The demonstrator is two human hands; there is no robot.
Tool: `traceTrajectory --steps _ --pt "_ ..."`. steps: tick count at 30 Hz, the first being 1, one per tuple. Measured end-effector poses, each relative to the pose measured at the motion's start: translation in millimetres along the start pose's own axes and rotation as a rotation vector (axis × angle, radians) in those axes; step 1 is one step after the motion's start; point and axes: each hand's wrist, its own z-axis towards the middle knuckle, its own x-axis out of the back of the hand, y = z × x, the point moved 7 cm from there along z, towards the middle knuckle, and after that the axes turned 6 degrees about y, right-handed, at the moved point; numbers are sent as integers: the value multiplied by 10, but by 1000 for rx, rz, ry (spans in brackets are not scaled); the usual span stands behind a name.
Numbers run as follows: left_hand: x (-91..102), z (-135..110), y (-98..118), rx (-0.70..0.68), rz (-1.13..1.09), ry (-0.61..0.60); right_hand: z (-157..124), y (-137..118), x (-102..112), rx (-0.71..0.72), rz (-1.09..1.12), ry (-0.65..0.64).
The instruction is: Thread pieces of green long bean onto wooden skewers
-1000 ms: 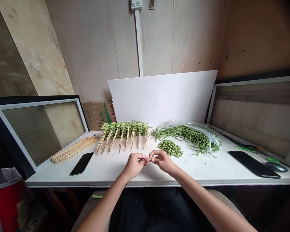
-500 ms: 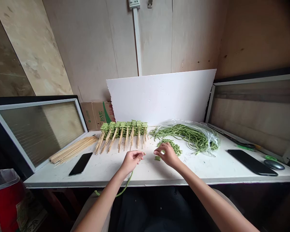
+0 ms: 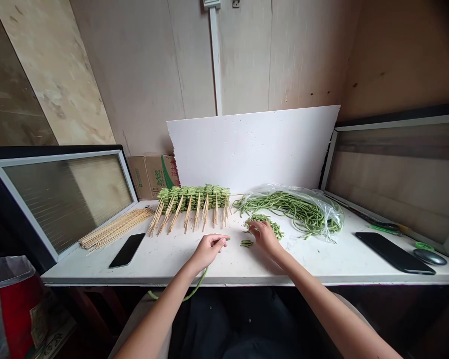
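Observation:
My left hand point(image 3: 208, 248) pinches the end of a long green bean point(image 3: 194, 289), which hangs down over the front edge of the white table point(image 3: 322, 262). My right hand point(image 3: 264, 235) rests with curled fingers at the near edge of a heap of cut bean pieces point(image 3: 266, 223); whether it holds a piece I cannot make out. A few loose pieces point(image 3: 246, 243) lie between my hands. Behind them stands a row of finished bean skewers point(image 3: 190, 202). A clear plastic bag of long beans point(image 3: 295, 208) lies to the right.
A bundle of bare bamboo skewers point(image 3: 114, 228) and a black phone point(image 3: 126, 250) lie at the left. A second phone point(image 3: 394, 253) and a black mouse point(image 3: 429, 257) sit at the right. A white board point(image 3: 252, 147) leans on the wall, beside a cardboard box point(image 3: 151, 175). A red bin point(image 3: 17, 304) stands lower left.
My hands have parted. The right one went forward to the heap of cut pieces, leaving a few pieces on the table. The left stayed with the long bean, now dangling off the edge.

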Motion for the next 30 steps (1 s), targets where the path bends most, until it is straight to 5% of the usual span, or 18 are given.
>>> traceTrajectory --steps 11,14,19,23,30 --pt "-21 8 -44 -11 -15 -18 -77 -72 -84 108 45 -83" --pt "-20 12 -37 -13 -60 -10 -20 -242 80 40 193 -86" --pt "-27 11 -30 -21 -174 23 -104 -826 188 69 571 -350" --pt "-38 -7 14 -32 -199 6 -135 -1051 272 180 533 -207" --pt "-13 2 68 -35 -175 -33 -62 -856 337 113 573 -8"
